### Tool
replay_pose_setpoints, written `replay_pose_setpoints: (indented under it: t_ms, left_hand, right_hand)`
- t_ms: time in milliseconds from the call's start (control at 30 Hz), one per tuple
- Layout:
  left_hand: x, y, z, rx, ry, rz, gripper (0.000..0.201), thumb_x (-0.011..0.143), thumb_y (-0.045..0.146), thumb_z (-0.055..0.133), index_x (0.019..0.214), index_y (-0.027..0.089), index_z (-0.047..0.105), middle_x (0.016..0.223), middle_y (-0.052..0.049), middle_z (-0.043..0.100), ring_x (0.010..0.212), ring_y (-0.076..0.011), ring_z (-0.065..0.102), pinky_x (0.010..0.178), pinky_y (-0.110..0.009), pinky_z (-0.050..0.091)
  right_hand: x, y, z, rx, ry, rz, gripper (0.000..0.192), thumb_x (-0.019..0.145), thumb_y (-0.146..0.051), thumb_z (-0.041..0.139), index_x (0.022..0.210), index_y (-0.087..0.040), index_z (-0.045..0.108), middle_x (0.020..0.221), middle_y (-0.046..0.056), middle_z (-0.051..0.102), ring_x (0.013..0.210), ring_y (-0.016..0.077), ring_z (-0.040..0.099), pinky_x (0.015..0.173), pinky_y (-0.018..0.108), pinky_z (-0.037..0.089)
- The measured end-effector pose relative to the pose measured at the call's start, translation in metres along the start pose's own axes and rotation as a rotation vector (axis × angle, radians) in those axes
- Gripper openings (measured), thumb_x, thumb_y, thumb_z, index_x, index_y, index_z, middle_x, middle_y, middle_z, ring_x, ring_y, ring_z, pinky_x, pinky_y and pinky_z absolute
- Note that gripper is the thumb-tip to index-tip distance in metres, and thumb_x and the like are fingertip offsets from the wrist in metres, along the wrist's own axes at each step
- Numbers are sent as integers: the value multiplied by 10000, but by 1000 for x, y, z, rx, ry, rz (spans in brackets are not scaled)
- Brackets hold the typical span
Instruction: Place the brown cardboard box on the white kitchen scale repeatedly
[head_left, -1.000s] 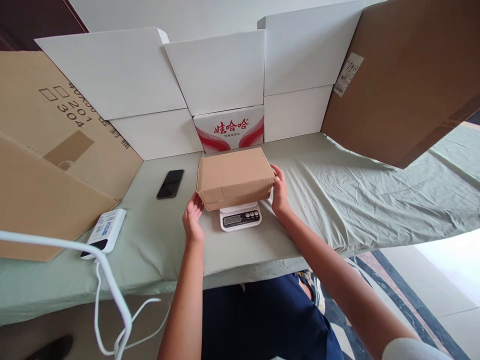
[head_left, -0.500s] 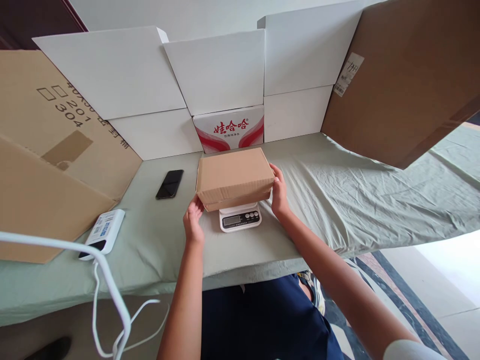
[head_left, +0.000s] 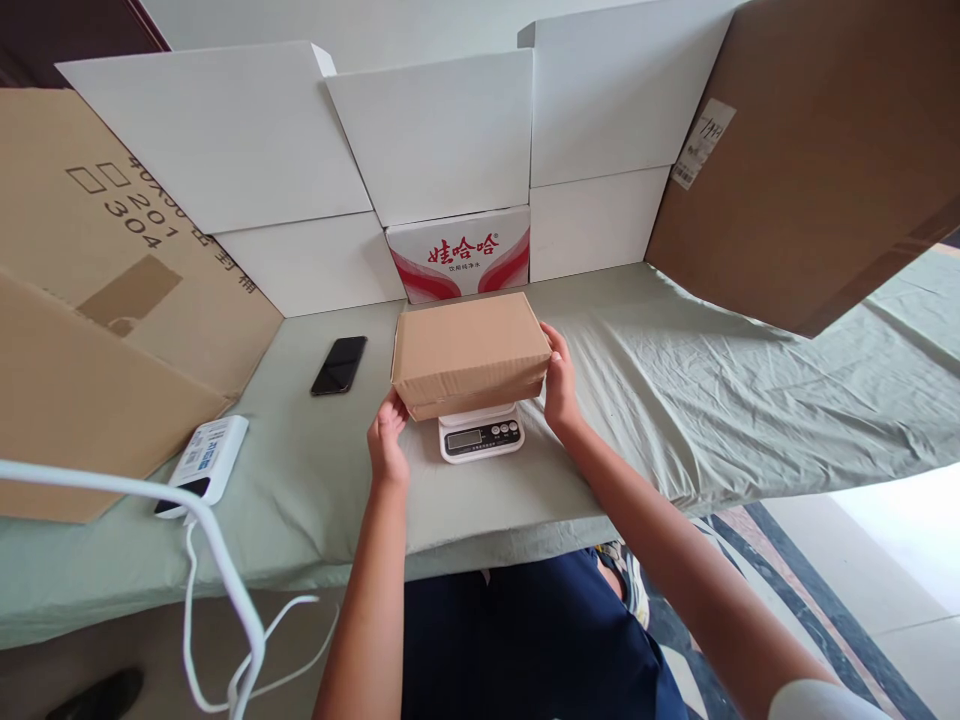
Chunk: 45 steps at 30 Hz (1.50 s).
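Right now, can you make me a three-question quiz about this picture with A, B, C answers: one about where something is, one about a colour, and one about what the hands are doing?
1. Where does the brown box sit?
A. on the white scale
B. on the floor
C. on the black phone

2. What colour is the cloth over the table?
A. bright red
B. pale green
C. black

3. What are the two hands doing?
A. typing on the phone
B. resting in the lap
C. touching the two ends of the box

Answers:
1 A, the scale's display sticks out from under the box.
2 B, the wrinkled cloth is pale green all along the table.
3 C, the left hand is at the box's left end and the right hand at its right end.
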<state>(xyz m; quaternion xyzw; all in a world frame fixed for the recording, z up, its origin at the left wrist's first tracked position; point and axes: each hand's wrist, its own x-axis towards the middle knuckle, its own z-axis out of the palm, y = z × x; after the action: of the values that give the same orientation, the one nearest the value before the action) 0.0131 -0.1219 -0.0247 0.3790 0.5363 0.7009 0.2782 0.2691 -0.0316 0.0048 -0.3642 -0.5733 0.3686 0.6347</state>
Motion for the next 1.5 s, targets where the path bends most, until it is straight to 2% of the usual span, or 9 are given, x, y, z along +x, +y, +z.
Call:
replay_pose_setpoints:
  t_ms: [100, 200, 367, 500, 600, 700, 1033, 1233, 1500]
  left_hand:
    - [0, 2, 3, -2, -13, 12, 1000, 796, 927, 520, 1404, 153, 703, 1405, -256, 688, 1426, -387, 589, 1163, -507, 479]
    - [12, 13, 13, -50, -50, 65, 965, 819, 902, 537, 1423, 164, 689, 1446, -239, 667, 1446, -373, 572, 1172, -477, 471]
    - [70, 24, 40, -120, -108, 102, 925, 815, 911, 549, 1399, 206, 685, 1487, -192, 651, 1462, -325, 561, 1204, -433, 423]
    - [106, -2, 56, -131, -115, 2, 885, 796, 930, 548, 1323, 235, 704, 1494, -172, 649, 1447, -304, 576, 1191, -416, 439]
    - [111, -25, 58, -110, -100, -46, 854, 812, 912, 554, 1307, 232, 703, 1484, -165, 657, 1442, -291, 579, 1184, -395, 450]
    - [111, -35, 58, -116, -93, -84, 846, 847, 905, 501, 1315, 231, 703, 1490, -156, 656, 1446, -286, 577, 1180, -388, 457]
    - [111, -32, 60, -128, -26, -146, 845, 897, 878, 431, 1332, 206, 703, 1487, -178, 657, 1434, -286, 594, 1177, -396, 463]
    - [108, -29, 60, -127, -3, -168, 833, 914, 863, 411, 1330, 205, 709, 1491, -178, 656, 1451, -291, 578, 1206, -412, 430]
    - [107, -27, 59, -122, -9, -190, 853, 916, 863, 397, 1379, 207, 684, 1543, -187, 611, 1477, -295, 551, 1238, -441, 386]
  right_hand:
    - [-1, -5, 0, -2, -11, -29, 732, 976, -767, 378, 1522, -292, 491, 1561, 105, 546, 1458, 343, 503, 1244, 585, 394]
    - [7, -11, 2, -37, -49, -86, 750, 980, -758, 414, 1591, -324, 417, 1688, 72, 423, 1581, 335, 378, 1314, 575, 313]
    - [49, -3, 16, -82, -100, -194, 816, 982, -777, 395, 1667, -351, 265, 1756, 37, 312, 1663, 322, 219, 1359, 571, 217]
    - [72, 27, 30, -76, -129, -169, 922, 945, -814, 431, 1681, -298, 227, 1779, 62, 263, 1678, 323, 162, 1382, 537, 150]
    - [74, 48, 33, -95, -148, -129, 931, 948, -802, 439, 1680, -272, 217, 1793, 67, 224, 1683, 324, 144, 1388, 537, 124]
    - [72, 56, 31, -128, -182, -91, 870, 974, -765, 437, 1672, -287, 232, 1795, 46, 223, 1690, 306, 119, 1393, 525, 113]
    - [73, 53, 29, -157, -191, -35, 783, 1002, -699, 453, 1648, -293, 274, 1772, 51, 272, 1672, 315, 177, 1384, 550, 146]
    - [73, 57, 31, -124, -185, -7, 866, 956, -668, 575, 1672, -341, 215, 1778, 16, 242, 1663, 307, 210, 1384, 549, 161]
    - [71, 55, 34, -42, -211, 97, 1026, 893, -582, 718, 1696, -393, 108, 1752, 22, 283, 1463, 326, 502, 1229, 520, 477]
